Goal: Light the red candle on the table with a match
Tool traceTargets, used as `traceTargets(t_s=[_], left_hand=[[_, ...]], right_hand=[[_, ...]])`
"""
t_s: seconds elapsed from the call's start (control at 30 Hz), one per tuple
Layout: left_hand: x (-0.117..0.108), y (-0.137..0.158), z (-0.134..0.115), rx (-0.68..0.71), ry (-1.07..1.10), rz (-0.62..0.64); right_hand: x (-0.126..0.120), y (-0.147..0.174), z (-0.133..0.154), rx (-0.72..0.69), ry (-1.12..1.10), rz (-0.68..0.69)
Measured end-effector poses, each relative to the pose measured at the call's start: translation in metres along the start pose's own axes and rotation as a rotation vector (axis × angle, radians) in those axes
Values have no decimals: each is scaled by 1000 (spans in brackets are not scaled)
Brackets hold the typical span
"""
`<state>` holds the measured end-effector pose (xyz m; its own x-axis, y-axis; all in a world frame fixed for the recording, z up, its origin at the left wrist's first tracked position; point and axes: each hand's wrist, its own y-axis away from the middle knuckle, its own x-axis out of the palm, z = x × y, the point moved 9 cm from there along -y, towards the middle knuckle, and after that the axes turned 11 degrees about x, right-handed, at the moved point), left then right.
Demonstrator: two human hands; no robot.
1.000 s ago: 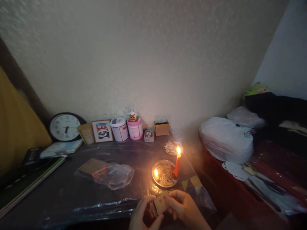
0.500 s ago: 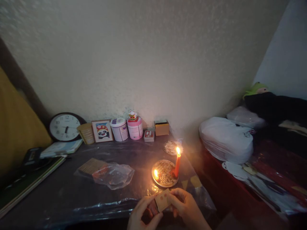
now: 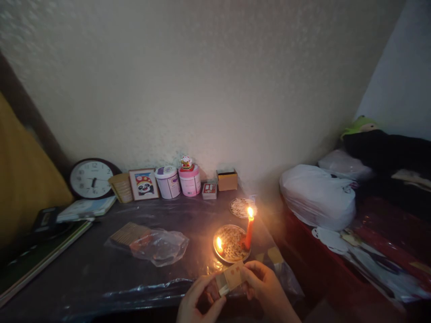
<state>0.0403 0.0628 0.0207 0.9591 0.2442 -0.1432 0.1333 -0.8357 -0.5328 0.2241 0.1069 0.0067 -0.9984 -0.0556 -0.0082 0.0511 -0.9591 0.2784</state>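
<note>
A small tan matchbox (image 3: 233, 276) with reddish marks is held between my two hands. My left hand (image 3: 197, 300) grips its left end, fingers and thumb around a pale inner part that shows out of the sleeve. My right hand (image 3: 267, 287) pinches the sleeve's right end between thumb and fingers. Just beyond the hands lies a round plate (image 3: 214, 246) with a patterned or littered surface. A lit red candle (image 3: 249, 233) stands upright at its right side. A second, low flame (image 3: 219, 244) burns at the plate's left.
Behind is another small plate (image 3: 232, 212) with pale sticks. A clear plastic bag (image 3: 164, 246) lies left. Along the wall stand a clock (image 3: 91, 179), a panda picture (image 3: 144, 185), two canisters (image 3: 168, 183) and an open carton (image 3: 227, 181). White bags (image 3: 316, 193) are right.
My right hand has shifted slightly right and up with the sleeve. More of the pale inner part now shows at the left end. The candle and plates stay put.
</note>
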Motion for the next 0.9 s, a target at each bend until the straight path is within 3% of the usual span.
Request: traceTargets(t_s=[0.13,0.23,0.4,0.67,0.9], left_hand=[[2,4,10,-79,42,-10],[9,7,19,-169,221,-25],[25,10,26,-356,525,1],[19,11,21,-390,481,1],[28,12,25,-399,595,59]], right_hand=[[1,1,0,33,-20,-11],[3,2,-3,38,-11,-15],[18,1,-17,94,74,127],[30,3,-25,105,125,227],[32,5,-26,67,125,244]])
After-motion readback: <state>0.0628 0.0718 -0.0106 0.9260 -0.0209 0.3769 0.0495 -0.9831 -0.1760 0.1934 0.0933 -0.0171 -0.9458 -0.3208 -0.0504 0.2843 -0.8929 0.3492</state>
